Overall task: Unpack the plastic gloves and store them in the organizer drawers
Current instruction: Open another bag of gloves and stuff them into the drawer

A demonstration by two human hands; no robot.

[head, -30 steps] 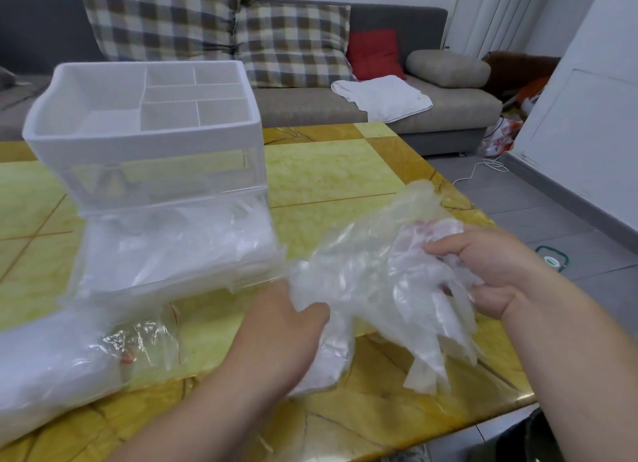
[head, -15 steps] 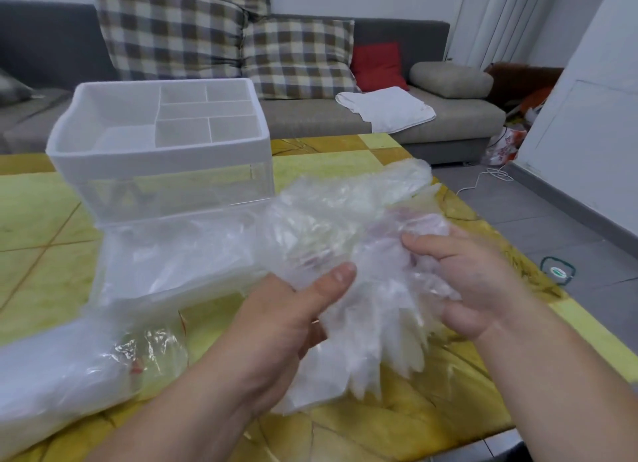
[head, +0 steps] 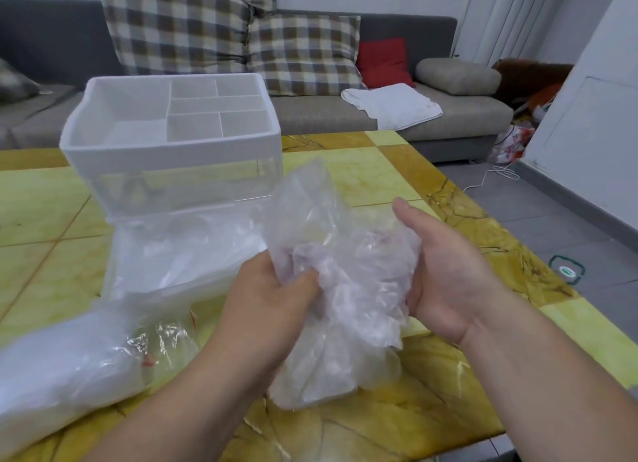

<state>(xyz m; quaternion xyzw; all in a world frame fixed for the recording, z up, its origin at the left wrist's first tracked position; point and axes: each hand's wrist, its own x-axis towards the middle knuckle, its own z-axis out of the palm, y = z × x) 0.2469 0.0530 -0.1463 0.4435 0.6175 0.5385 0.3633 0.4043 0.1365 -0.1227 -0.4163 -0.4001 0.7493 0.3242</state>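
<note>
A crumpled bundle of clear plastic gloves (head: 345, 282) hangs between both hands above the table. My left hand (head: 272, 299) grips its left side, thumb pressed into the plastic. My right hand (head: 445, 271) cups the right side with the palm facing in and the fingers behind the plastic. Just behind the bundle, the organizer's lower drawer (head: 179, 254) stands pulled out, with clear plastic gloves lying in it. The white organizer (head: 172, 144) with its divided top tray sits behind the drawer.
A plastic package (head: 69, 365) of gloves lies at the lower left on the yellow marble table (head: 379, 175). Behind the table is a grey sofa (head: 448, 116) with checked cushions and a white cloth. The table's right edge drops to a grey floor.
The bundle has been gathered tighter and drawn toward me. My left hand closed deeper into it, and my right hand turned from on top of the plastic to cupping its right side.
</note>
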